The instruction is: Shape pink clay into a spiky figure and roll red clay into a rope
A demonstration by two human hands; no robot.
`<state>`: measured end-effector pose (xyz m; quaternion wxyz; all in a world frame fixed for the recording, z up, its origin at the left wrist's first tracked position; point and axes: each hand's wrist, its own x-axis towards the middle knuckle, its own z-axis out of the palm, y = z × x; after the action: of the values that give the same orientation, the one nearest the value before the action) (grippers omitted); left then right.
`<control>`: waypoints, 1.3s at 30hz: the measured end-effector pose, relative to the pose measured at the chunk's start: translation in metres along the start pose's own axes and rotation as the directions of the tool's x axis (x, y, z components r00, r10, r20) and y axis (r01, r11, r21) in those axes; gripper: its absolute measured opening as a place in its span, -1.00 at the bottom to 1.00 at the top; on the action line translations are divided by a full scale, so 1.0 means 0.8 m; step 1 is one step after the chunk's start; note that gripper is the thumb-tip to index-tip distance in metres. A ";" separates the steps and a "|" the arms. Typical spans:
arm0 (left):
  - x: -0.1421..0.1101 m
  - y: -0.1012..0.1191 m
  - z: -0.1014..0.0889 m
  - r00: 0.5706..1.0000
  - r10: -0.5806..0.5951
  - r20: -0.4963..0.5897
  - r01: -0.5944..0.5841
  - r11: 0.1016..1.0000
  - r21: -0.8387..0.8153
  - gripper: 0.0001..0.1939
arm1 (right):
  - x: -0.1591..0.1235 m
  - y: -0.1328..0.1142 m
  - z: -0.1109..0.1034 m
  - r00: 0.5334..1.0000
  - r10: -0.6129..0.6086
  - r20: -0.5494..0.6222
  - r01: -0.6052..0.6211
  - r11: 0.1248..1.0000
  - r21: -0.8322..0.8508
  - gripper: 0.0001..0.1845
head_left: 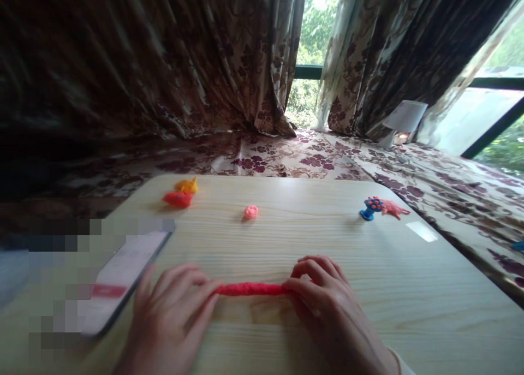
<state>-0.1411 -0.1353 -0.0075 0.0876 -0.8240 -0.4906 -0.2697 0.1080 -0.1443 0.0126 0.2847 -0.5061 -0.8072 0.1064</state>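
Note:
A long red roll of modelling clay stretches level between my two hands, just above or on the light wooden table; the exact gap is hard to see. Its left end is pinched between the thumb and fingers of my left hand. My right hand grips the other end, with the fingers curled round it and the tip partly hidden. Beyond the roll, near the table's middle, sits a small pink clay lump.
At the far left are a red clay figure and a yellow clay figure. A blue clay piece with pink dots stands at the right against a pink clay figure. A tablet-like screen, partly pixelated, is beside my left hand.

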 end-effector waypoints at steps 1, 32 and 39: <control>0.000 -0.001 -0.001 1.000 -0.017 0.006 0.017 1.000 -0.005 -0.82 | 0.000 -0.001 -0.001 1.000 0.004 0.004 -0.004 1.000 -0.002 -0.82; 0.186 0.013 0.059 0.916 -0.231 0.327 0.307 0.930 -0.204 -0.82 | 0.100 0.084 -0.003 0.987 0.016 -0.162 0.025 0.969 0.245 -0.78; 0.170 0.031 0.054 0.909 -0.034 0.416 0.316 0.706 -0.634 -0.64 | 0.094 0.070 -0.011 0.983 -0.082 -0.167 0.118 0.968 0.223 -0.73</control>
<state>-0.0536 -0.0268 0.0317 -0.3460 -0.7810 -0.4397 -0.2774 0.1305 -0.0535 0.0204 0.4094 -0.4347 -0.7889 0.1454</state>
